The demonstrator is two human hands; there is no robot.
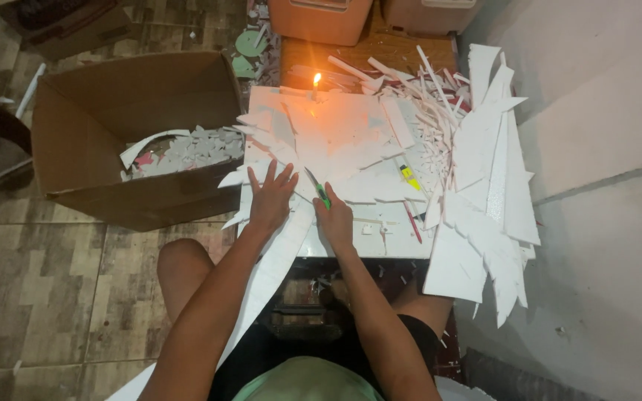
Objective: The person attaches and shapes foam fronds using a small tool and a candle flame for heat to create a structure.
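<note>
Head view: right hand [335, 217] is clenched around a green-handled cutter [319, 188], its blade pointing far-left onto a long white foam sheet [276, 267] on the table [380, 241]. Blade tip is hard to make out. Left hand [270, 198] lies flat just left, fingers spread, pressing the sheet.

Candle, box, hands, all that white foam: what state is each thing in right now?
Candle: lit, upright.
Box: open, foam cutouts inside.
Cutter: held in the right hand, tip on the foam.
Left hand: flat, fingers spread, pressing the foam sheet.
Scraps: piled loosely at the table's right.
Bins: too cropped to tell.
</note>
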